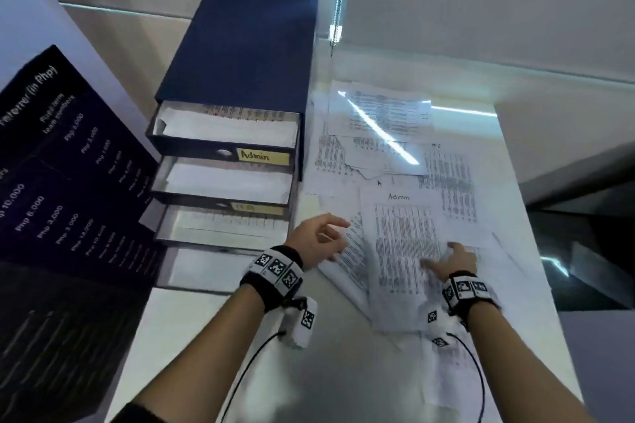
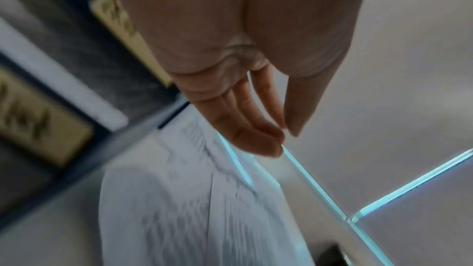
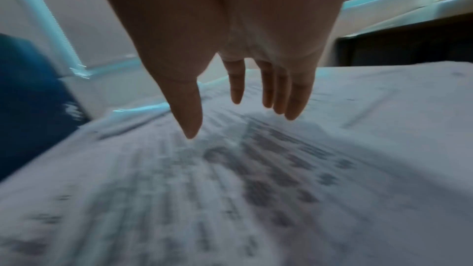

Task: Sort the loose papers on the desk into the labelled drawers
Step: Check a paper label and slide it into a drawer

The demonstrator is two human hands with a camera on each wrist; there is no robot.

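A dark blue drawer unit [image 1: 240,55] stands at the left of the desk with its drawers pulled out and papers inside; the top drawer carries a yellow label "Admin" [image 1: 264,156]. Several printed sheets lie scattered to its right. The nearest sheet, headed "Admin" [image 1: 402,233], lies under my right hand [image 1: 446,256], whose fingers are spread straight just above or on it [image 3: 240,108]. My left hand [image 1: 326,240] hovers between the drawers and the papers, fingers loosely extended and holding nothing [image 2: 276,135].
A dark printed board [image 1: 68,199] leans at the left beside the drawers. The white desk [image 1: 343,381] ends at the right, where a dark gap [image 1: 584,251] drops away. A wall with a blind cord [image 1: 338,10] stands behind.
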